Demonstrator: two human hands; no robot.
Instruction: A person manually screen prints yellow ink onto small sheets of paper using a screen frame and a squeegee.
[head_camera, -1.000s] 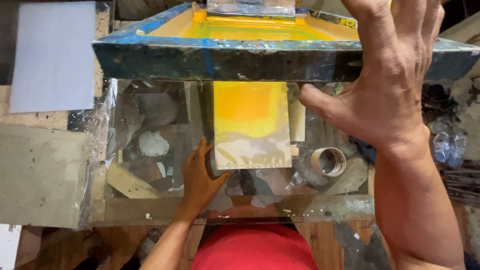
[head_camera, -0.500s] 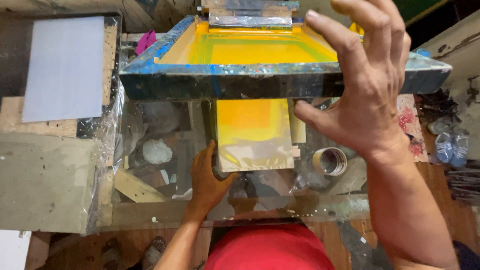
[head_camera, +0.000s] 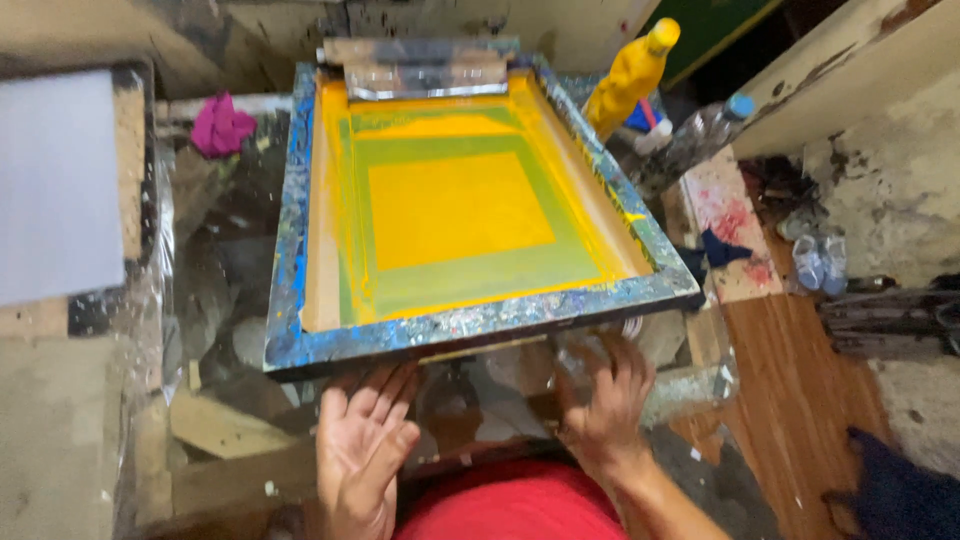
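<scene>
Printing screen (head_camera: 455, 210), yellow-inked, lies level on the glass-topped counter (head_camera: 215, 300); left hand (head_camera: 365, 450) open-palmed and right hand (head_camera: 605, 400) spread, both released at its near rail.

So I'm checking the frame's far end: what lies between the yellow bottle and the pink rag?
In the head view, the squeegee lies between the yellow bottle and pink rag, at the screen frame's far end.
</scene>
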